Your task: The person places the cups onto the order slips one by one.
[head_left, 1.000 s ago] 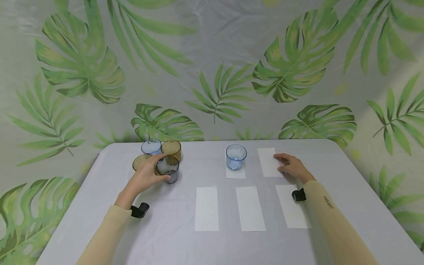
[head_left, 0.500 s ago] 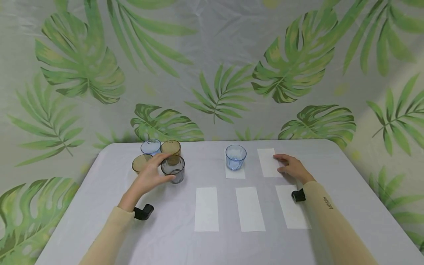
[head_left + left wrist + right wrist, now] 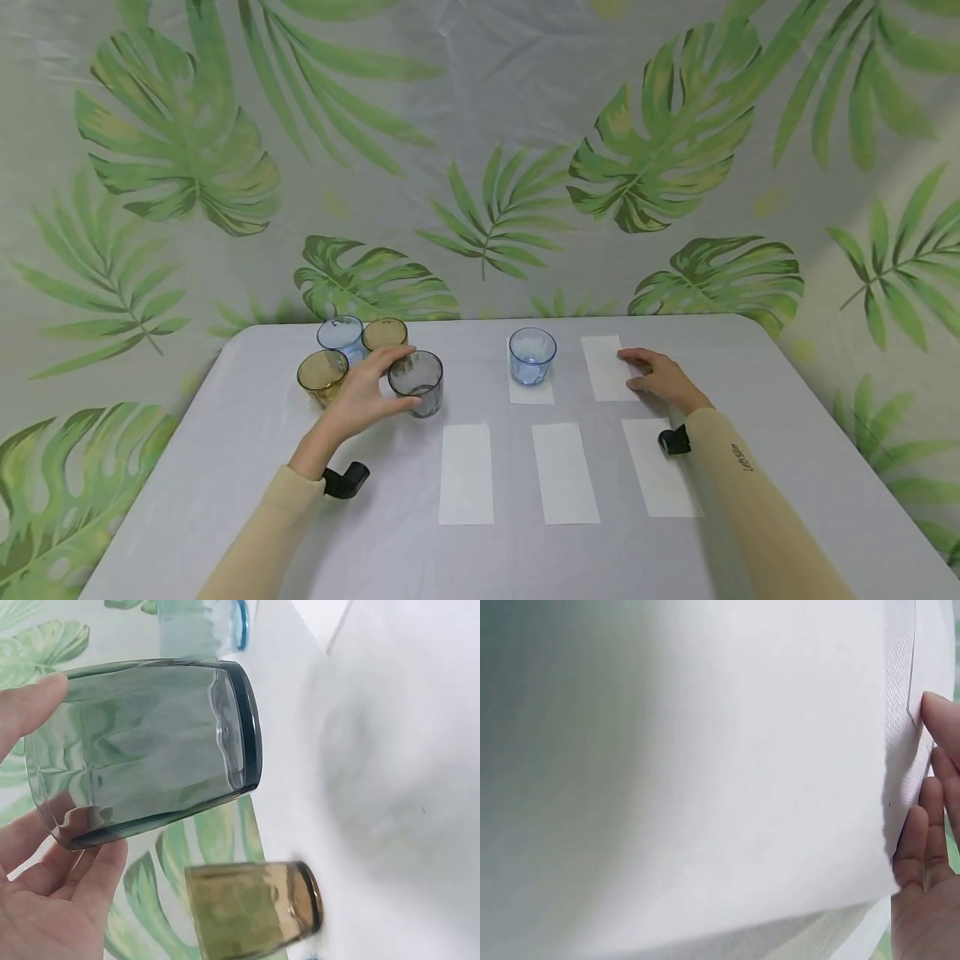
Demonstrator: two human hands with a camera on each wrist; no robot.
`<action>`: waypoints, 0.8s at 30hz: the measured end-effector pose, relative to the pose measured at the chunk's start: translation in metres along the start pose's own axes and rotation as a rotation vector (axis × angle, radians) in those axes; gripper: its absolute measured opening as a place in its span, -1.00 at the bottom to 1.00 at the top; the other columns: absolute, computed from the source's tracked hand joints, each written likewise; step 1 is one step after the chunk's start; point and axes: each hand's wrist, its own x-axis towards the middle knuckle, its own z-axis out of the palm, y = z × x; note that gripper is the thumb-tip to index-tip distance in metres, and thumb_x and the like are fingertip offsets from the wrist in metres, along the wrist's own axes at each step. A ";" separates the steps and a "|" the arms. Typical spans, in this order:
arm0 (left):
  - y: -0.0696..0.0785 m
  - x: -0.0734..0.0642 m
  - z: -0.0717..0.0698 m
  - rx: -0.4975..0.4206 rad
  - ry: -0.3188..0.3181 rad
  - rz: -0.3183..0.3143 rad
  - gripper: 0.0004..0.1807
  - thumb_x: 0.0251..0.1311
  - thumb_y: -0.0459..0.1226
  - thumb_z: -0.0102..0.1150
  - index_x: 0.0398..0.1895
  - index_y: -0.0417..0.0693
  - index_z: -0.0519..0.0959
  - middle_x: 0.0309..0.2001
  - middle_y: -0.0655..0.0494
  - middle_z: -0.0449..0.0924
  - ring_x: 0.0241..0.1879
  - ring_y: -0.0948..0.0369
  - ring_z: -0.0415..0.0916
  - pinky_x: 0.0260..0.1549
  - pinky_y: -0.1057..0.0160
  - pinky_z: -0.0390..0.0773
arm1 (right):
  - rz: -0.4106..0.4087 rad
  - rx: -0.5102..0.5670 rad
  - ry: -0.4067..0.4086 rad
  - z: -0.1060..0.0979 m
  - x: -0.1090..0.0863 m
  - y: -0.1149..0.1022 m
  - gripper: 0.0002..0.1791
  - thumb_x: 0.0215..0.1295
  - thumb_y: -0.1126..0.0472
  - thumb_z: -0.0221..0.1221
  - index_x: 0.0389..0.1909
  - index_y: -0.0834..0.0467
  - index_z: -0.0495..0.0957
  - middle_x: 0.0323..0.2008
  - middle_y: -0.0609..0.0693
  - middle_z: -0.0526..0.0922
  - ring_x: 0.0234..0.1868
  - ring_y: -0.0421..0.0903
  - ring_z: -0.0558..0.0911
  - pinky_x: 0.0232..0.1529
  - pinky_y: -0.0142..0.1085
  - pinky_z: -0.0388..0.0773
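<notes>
My left hand [image 3: 365, 400] grips a smoky grey glass tumbler [image 3: 417, 385] near its rim, thumb on one side and fingers on the other. In the left wrist view this grey tumbler [image 3: 150, 746] is held close to the camera, its thick base clear of an amber glass [image 3: 251, 907] behind. My right hand [image 3: 660, 379] rests at the right edge of a white paper rectangle [image 3: 606, 368], fingers relaxed and holding nothing. In the right wrist view its fingers [image 3: 911, 847] lie beside a large pale sheet.
Left of the grey tumbler stand a blue glass [image 3: 341, 335], an amber glass [image 3: 386, 333] and another amber glass [image 3: 323, 377]. A second blue glass [image 3: 532, 357] stands on a paper rectangle [image 3: 532, 395]. Several more paper rectangles lie in front, one of them here [image 3: 467, 475].
My left hand has carried the grey tumbler rightward, away from the other glasses, uncovering more of the near amber one. The right hand has stayed in place.
</notes>
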 end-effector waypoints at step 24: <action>0.059 0.040 0.055 -0.113 -0.098 0.192 -0.21 -0.05 -0.29 0.49 0.29 -0.24 0.35 0.21 -0.07 0.38 0.10 0.03 0.42 0.07 0.10 0.47 | 0.004 -0.016 -0.014 0.000 0.001 0.004 -0.39 0.28 0.36 0.19 0.34 0.32 0.26 0.31 0.38 0.25 0.23 0.32 0.31 0.15 0.11 0.32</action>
